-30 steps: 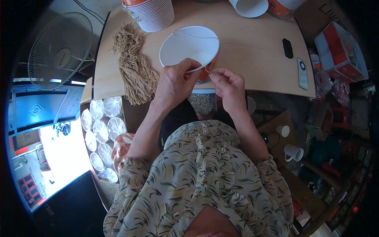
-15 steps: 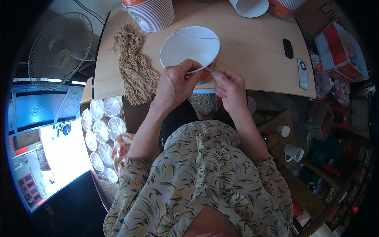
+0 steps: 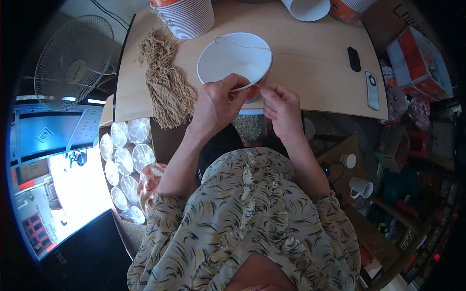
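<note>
A paper bucket (image 3: 221, 66), white inside with a reddish-orange outer wall, tilts toward me at the table's near edge. My left hand (image 3: 215, 103) is closed on its near rim, thumb and fingers pinching the wall. A thin tan string (image 3: 245, 45) is attached at the bucket's far side and lies across its mouth to the right rim. Beside the near right rim, my right hand (image 3: 283, 107) is closed in a pinch on a short string end. The fingertips partly hide where this string meets the bucket wall. A thick bundle of tan strings (image 3: 170, 89) lies left of the bucket.
Stacked paper buckets (image 3: 191, 20) stand at the far left, and a white bucket (image 3: 309, 8) lies on its side at the back. A black object (image 3: 354, 59) and a silver phone-like device (image 3: 372, 90) rest at the right. A fan (image 3: 75, 63) stands left of the table (image 3: 310, 63).
The bucket has shifted very slightly to the right. My right fingertips have drawn closer to the rim, so less string shows between them and the bucket. My left hand keeps its hold.
</note>
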Motion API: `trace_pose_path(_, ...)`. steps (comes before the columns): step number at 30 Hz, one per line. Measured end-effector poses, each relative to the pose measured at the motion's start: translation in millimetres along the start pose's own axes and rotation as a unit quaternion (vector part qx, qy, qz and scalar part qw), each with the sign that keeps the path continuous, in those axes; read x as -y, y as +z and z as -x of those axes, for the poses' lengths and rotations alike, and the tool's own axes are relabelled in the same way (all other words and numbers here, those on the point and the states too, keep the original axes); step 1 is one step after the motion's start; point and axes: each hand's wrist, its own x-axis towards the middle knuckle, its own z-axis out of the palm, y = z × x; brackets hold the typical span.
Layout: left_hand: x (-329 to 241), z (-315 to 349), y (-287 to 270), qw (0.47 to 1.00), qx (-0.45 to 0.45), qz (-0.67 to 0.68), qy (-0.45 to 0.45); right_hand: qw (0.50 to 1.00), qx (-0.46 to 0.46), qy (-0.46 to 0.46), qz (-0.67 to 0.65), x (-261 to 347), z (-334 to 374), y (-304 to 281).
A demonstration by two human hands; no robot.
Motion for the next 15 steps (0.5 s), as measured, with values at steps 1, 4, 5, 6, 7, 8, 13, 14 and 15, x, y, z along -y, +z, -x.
trace_pose_path(1,-1,0,0,1.000,-0.001,0.000,0.000,1.000,0.001,0.000,0.000,-1,0,1)
trace_pose_path(4,-1,0,0,1.000,-0.005,0.001,0.007,0.998,-0.013,-0.040,0.054,-3,0,2)
trace_pose_path(5,-1,1,0,1.000,-0.001,-0.005,0.004,0.993,-0.016,-0.069,0.091,-4,0,3)
trace_pose_path(6,-2,1,1,1.000,0.001,-0.013,0.000,0.987,-0.018,-0.097,0.128,-5,0,3)
trace_pose_path(7,-2,3,1,1.000,0.001,-0.013,0.000,0.987,-0.017,-0.097,0.128,-5,0,4)
trace_pose_path(8,-4,4,1,1.000,0.014,-0.008,-0.003,0.984,-0.018,-0.109,0.139,-5,0,5)
trace_pose_path(13,4,8,11,0.999,-0.004,-0.003,0.040,0.968,-0.012,-0.138,0.211,-7,3,0)
trace_pose_path(14,4,9,12,1.000,0.003,0.002,0.030,0.961,-0.010,-0.151,0.231,-10,2,-4)
trace_pose_path(15,4,10,12,1.000,0.010,0.009,0.022,0.954,-0.009,-0.165,0.252,-10,1,-6)
